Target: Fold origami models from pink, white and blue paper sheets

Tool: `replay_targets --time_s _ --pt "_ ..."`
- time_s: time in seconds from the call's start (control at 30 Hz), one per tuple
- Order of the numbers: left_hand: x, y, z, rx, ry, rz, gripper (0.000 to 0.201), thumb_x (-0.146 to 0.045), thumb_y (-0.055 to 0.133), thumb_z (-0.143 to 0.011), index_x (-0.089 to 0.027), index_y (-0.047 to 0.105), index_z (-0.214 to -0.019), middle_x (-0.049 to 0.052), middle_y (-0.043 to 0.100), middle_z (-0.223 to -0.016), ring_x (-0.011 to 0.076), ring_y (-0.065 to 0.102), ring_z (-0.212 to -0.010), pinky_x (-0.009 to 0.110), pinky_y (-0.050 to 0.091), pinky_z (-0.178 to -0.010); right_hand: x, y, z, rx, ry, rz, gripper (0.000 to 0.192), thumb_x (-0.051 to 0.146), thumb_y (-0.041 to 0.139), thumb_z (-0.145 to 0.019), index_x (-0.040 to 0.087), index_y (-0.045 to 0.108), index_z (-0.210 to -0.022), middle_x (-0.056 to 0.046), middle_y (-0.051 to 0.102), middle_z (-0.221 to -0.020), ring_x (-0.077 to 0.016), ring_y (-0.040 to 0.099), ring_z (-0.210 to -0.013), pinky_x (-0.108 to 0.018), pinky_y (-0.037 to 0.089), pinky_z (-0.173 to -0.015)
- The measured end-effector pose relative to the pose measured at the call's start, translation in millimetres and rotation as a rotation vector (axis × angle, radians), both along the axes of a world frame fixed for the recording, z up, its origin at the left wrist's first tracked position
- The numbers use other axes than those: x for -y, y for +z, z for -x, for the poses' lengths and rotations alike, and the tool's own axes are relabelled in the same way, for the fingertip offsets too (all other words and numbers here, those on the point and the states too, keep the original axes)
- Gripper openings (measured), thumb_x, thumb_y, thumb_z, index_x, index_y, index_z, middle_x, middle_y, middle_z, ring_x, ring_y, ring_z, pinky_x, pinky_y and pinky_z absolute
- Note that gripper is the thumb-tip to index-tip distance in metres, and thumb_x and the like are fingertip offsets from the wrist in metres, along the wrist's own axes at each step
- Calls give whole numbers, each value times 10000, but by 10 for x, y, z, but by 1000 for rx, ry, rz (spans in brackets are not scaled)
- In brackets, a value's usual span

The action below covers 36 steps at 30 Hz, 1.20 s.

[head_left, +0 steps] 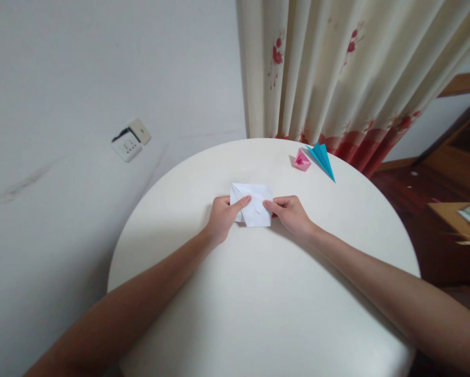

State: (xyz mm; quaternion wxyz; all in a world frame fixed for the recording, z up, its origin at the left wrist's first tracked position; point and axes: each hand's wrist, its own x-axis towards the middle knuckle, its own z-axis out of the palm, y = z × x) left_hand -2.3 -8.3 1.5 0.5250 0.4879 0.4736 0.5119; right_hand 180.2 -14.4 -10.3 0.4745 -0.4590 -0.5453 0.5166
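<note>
A: What comes nearest?

B: The left hand (221,219) is gripping the left side of a flat white sheet of paper, folded in several layers (258,201), with the thumb on its upper face. The right hand (292,212) pinches the right edge of this white paper, its thumb also above. The other fingers are mostly hidden.

A: And where is the white paper?

B: It is between the two hands. The round, smooth white table (250,303) spreads below and around it; whether the paper touches the surface, I cannot tell.

A: Which step is in hand?

B: I would judge it is a folding step: a slanted flap shows at the paper's left, and the thumbs seem to hold the layers together.

A: What does the next move call for?

B: In my opinion, an even grip on both sides, so the layers do not slip apart.

A: What lies farther?

B: Beyond the white paper, to its right, are a small pink folded-paper shape (301,161) and, just beside it, a pointed blue folded-paper plane (323,159). Behind them hangs a cream cloth curtain with red flowers (317,68).
</note>
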Motion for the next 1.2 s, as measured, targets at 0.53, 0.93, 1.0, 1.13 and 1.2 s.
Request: replay_targets --time_s 0.53,0.93,1.0,1.13,1.2 --pt "46 14 -10 -3 -137 86 359 -425 842 -668 -101 764 -802 117 760 -850 208 690 -708 295 525 -651 26 59 -29 -230 143 177 428 495 826 -636 103 749 -787 -125 740 -826 -222 651 -759 -357 493 -713" --pt "-83 55 85 101 -3 -6 332 -444 802 -702 -123 746 -766 60 698 -753 148 609 -664 265 470 -621 57 122 -77 -73 221 176 388 450 833 -591 84 729 -669 -69 698 -675 -144 560 -586 -295 426 -582" --pt "-115 50 91 108 52 -19 359 -464 793 -708 -123 751 -809 72 701 -805 149 612 -703 265 473 -651 60 107 -68 -72 209 189 396 448 839 -581 79 731 -674 -75 699 -679 -145 559 -586 -299 426 -585" --pt "-127 36 79 75 17 -53 539 -579 641 -820 -146 686 -1137 115 689 -1035 189 643 -840 281 491 -696 43 80 -48 -176 70 208 417 452 850 -580 77 749 -731 -110 727 -762 -175 606 -649 -338 468 -652" --pt "-100 22 61 8 -76 -121 662 -578 630 -830 -186 536 -1355 128 653 -1151 218 643 -941 300 506 -749 26 81 -47 -231 -18 203 410 453 853 -588 83 748 -729 -118 730 -768 -191 623 -673 -351 483 -674"
